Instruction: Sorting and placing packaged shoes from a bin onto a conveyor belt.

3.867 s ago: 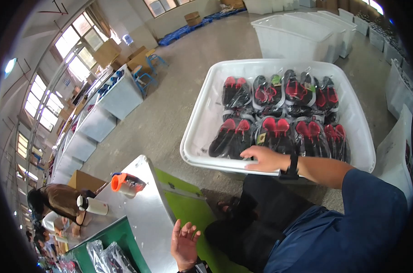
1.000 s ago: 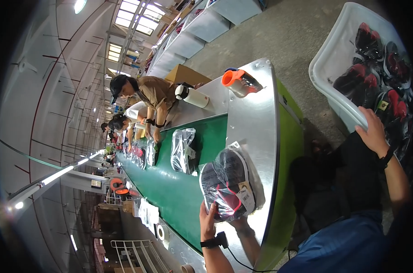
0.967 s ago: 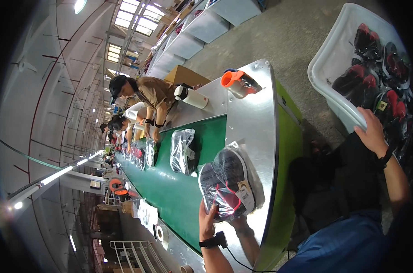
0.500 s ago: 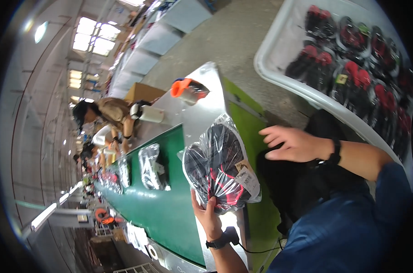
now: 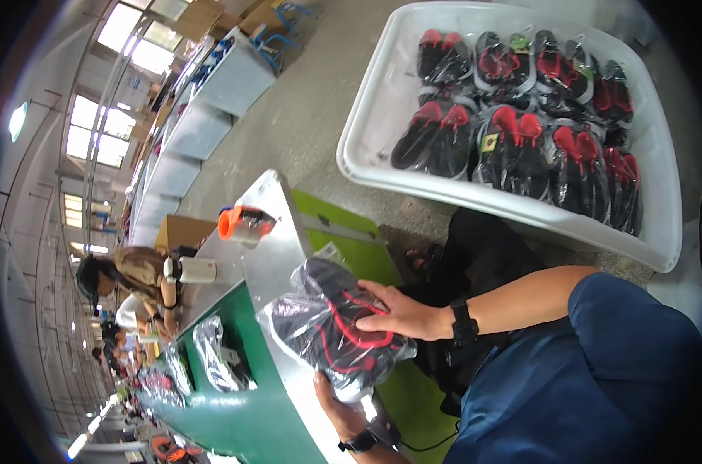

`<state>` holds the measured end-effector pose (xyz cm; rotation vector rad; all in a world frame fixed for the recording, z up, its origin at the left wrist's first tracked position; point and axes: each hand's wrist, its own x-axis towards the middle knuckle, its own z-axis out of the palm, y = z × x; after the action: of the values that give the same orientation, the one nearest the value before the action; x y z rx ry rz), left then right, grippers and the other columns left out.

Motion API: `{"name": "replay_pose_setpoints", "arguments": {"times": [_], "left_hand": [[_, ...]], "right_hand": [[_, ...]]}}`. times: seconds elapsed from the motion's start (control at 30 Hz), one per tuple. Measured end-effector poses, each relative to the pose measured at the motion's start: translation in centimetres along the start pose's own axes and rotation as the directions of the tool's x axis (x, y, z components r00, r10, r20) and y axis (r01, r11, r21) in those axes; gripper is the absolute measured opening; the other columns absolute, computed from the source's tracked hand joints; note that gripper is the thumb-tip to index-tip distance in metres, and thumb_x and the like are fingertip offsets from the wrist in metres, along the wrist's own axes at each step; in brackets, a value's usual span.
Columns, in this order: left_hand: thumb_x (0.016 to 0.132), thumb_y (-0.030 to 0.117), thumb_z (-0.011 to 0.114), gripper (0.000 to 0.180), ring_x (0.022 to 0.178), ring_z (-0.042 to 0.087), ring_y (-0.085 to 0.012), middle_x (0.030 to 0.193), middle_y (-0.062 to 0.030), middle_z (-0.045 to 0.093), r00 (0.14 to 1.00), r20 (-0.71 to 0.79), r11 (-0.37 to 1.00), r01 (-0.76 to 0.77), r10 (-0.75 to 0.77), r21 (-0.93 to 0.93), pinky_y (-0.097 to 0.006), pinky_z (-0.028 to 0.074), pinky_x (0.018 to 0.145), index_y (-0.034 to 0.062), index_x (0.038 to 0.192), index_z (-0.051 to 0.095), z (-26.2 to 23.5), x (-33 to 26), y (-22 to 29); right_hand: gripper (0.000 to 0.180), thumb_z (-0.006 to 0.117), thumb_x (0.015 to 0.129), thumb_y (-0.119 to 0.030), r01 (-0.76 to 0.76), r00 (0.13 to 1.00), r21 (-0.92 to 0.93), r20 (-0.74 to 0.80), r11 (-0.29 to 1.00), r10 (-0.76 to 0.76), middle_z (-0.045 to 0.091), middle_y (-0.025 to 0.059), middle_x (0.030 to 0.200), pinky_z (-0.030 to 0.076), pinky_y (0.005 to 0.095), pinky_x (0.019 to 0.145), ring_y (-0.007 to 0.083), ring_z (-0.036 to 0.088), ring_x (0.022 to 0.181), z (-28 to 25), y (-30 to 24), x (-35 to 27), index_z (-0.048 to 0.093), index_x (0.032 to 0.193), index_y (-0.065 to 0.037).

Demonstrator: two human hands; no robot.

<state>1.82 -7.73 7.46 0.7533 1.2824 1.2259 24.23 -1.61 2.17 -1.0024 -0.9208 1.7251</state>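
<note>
A pair of dark shoes with red trim [image 5: 339, 329], wrapped in clear plastic, is held over the near edge of the metal table. My left hand [image 5: 337, 406] grips the wrapped pair at its lower end, thumb on top and other fingers mostly hidden beneath. From the right, my right hand [image 5: 401, 313] is closed on the upper shoe, with thumb and forefinger over the plastic. Beyond them, another bagged item [image 5: 218, 354] lies on the green belt [image 5: 227, 421].
A large white bin [image 5: 355, 147] at the far right holds several bagged pairs of black and red shoes. An orange tape dispenser [image 5: 242, 224] and a white cylinder [image 5: 196, 270] stand on the metal table. Co-workers [image 5: 138, 274] are along the belt at the left.
My right hand has come left from the air onto the shoes. The wrapped pair has been turned, and its paper tag no longer shows. My view has swung right, showing more of the bin.
</note>
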Motion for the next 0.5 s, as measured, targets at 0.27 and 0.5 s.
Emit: {"name": "replay_pose_setpoints", "arguments": {"times": [0.27,0.5], "left_hand": [[0.101,0.042,0.056,0.066,0.126,0.059,-0.0353,0.140,-0.0174,0.059,0.996,0.087,0.981,-0.006,0.023,-0.196,-0.049,0.047,0.108,0.0005,0.150,0.042,4.8,-2.0,-1.3],[0.104,0.026,0.061,0.051,0.104,0.068,-0.0258,0.121,-0.0170,0.067,0.976,0.197,0.970,-0.130,0.090,0.205,-0.039,0.056,0.088,-0.0021,0.144,0.047,1.6,0.3,-0.4]], "right_hand": [[0.058,0.073,0.093,-0.023,-0.266,0.936,0.587,0.348,0.764,0.059,0.066,0.0119,0.131,0.051,0.0381,0.106,0.0186,0.067,0.114,-7.0,-4.4,-1.5,0.051,0.141,0.001],[0.037,0.065,0.090,-0.029,0.068,0.993,0.686,-0.120,0.725,0.021,0.077,0.0111,0.109,0.056,0.0475,0.097,0.0294,0.074,0.098,-18.8,-11.4,-2.6,0.072,0.118,-0.006]]}}
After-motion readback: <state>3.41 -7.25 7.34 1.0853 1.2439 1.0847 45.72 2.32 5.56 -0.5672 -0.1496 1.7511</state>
